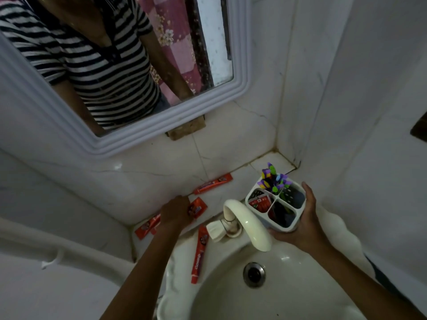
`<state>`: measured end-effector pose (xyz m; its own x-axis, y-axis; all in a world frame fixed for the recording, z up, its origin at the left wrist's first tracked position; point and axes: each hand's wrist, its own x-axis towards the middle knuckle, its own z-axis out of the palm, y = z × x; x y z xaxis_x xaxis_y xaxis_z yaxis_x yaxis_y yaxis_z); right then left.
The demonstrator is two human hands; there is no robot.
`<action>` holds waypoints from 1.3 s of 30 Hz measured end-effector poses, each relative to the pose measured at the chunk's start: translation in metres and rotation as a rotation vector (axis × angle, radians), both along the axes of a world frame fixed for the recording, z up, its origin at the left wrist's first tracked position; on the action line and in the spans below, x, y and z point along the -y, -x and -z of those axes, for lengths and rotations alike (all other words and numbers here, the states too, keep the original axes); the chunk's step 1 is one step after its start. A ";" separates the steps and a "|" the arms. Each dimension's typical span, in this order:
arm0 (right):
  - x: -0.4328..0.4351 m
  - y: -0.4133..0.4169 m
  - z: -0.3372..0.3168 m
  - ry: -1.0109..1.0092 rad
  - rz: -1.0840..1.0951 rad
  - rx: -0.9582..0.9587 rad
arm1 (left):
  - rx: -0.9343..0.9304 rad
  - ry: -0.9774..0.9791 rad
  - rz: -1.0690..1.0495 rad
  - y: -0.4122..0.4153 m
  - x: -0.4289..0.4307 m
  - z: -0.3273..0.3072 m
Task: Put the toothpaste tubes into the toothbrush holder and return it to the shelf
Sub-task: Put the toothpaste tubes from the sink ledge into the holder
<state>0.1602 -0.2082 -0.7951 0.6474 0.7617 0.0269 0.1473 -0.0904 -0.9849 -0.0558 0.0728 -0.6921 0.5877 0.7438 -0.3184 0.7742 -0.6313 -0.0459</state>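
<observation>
The toothpaste tubes are light and soft, so take each one by its flat body, not the slippery cap. Your left hand (pixel 175 212) lies on a short tube (pixel 197 207) on the shelf (pixel 240 181); whether it grips, you cannot tell. Others lie near: one by the wall (pixel 213 183), one on the sink rim (pixel 200 252). Your right hand (pixel 305 224) holds the stiff toothbrush holder (pixel 285 224) over the sink (pixel 288 294).

Toothpaste tubes (pixel 213 183) lie left of the holder (pixel 276 205).
</observation>
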 end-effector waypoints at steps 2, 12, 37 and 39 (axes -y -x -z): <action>0.001 0.002 -0.005 0.024 0.011 0.020 | -0.019 0.005 0.003 -0.003 -0.002 0.005; -0.001 0.008 -0.020 -0.024 0.035 0.104 | 0.189 0.269 -0.183 -0.007 -0.009 0.009; 0.001 0.013 -0.036 0.023 0.009 0.035 | 1.121 0.709 0.379 -0.114 0.092 -0.184; 0.000 0.015 -0.034 -0.013 0.011 0.006 | 1.047 0.668 0.421 -0.128 0.105 -0.175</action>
<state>0.1453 -0.2080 -0.7615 0.6551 0.7544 0.0406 0.1522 -0.0791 -0.9852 0.0724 -0.0321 -0.5171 0.9270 0.3210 0.1940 -0.0088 -0.4985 0.8669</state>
